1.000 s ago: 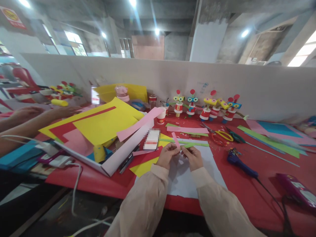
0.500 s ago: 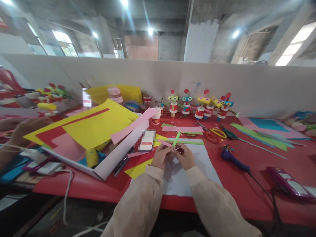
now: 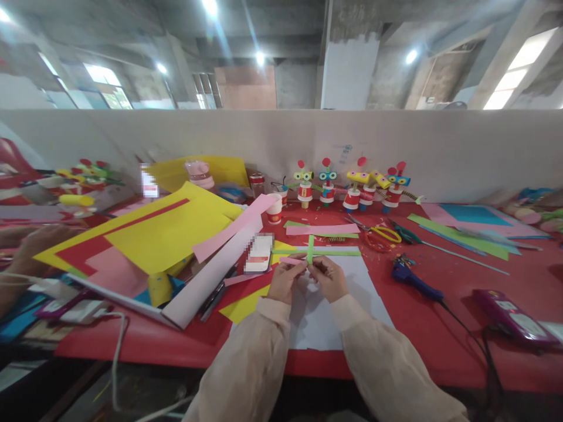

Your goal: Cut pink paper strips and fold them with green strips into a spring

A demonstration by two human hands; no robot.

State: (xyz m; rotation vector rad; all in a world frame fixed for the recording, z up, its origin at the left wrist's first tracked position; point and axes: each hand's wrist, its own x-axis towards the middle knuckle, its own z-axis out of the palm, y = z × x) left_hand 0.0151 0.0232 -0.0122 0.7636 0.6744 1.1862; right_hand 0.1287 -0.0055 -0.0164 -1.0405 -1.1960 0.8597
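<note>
A pink paper strip (image 3: 291,261) and a green paper strip (image 3: 310,246) meet at an angle between my fingertips. My left hand (image 3: 282,282) is closed in a pinch on the pink strip, near where the two cross. With its fingers also pinched, my right hand (image 3: 331,281) grips the lower part of the green strip, which stands nearly upright. Both hands are above white paper sheets (image 3: 316,322). Just beyond them, another green strip (image 3: 343,253) lies flat. The exact joint of the held strips is partly hidden by my fingers.
Left are a phone (image 3: 259,253), a white paper roll (image 3: 211,275) and yellow sheets (image 3: 167,228). A glue gun (image 3: 413,280), scissors (image 3: 385,234) and pliers (image 3: 403,232) lie right. Paper-cup figures (image 3: 305,190) stand along the partition. Another person's hand (image 3: 39,246) is far left.
The green strip has turned from a rightward lean to nearly upright, and the pink strip now lies flatter. My fingers have shifted slightly. The whole view has moved a little.
</note>
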